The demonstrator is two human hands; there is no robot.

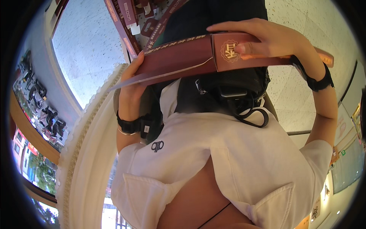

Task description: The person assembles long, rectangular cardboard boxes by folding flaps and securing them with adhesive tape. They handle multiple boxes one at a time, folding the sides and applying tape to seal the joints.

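A long dark red cardboard box point(179, 57) lies crosswise in front of me above my lap, held between both hands. My left hand point(131, 84) grips its left end, one finger showing at the upper edge. My right hand point(276, 40) clasps the right part, fingers stretched over the top edge and thumb pressed beside a gold round emblem point(230, 50) on the front. A seam separates the emblem section from the longer left section. Along the lower side, a thin pale edge, apparently a flap, stands away from the box. The underside is hidden.
Several similar red packages point(129, 19) are piled at the upper left. A black pouch with a looped strap point(259, 120) rests at my waist. Speckled pale floor point(291, 99) shows at right, and a white curtain point(82, 164) hangs at left beside a window.
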